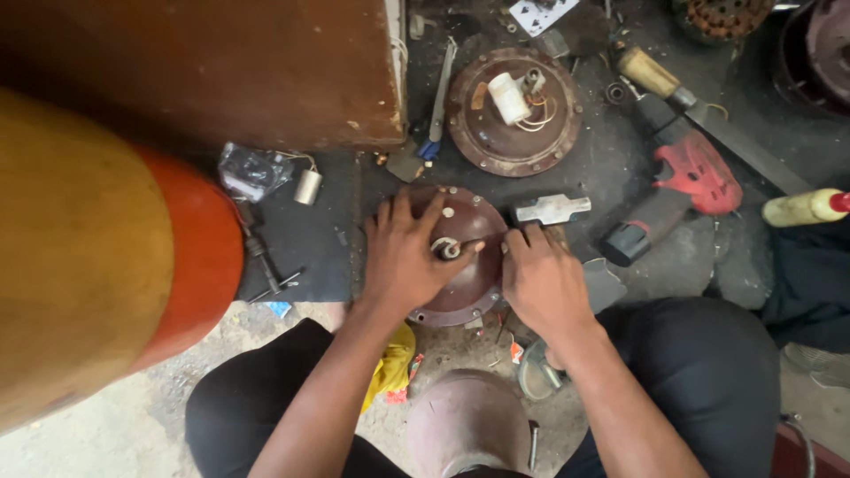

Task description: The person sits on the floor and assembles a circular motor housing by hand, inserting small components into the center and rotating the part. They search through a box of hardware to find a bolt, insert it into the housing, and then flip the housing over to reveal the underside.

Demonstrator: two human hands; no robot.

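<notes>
Two hands on a round brown cover (pixel 467 292), left hand (pixel 403 257) spread flat, right hand (pixel 542 281) grip closed, perhaps around a thin tool (pixel 469 242).

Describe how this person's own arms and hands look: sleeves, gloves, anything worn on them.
Both arms are bare from the forearm down, with no sleeve showing on them in the head view. The left hand and right hand are bare too: no gloves, and no ring, watch or wristband that can be made out. The legs below them are in dark trousers.
</notes>
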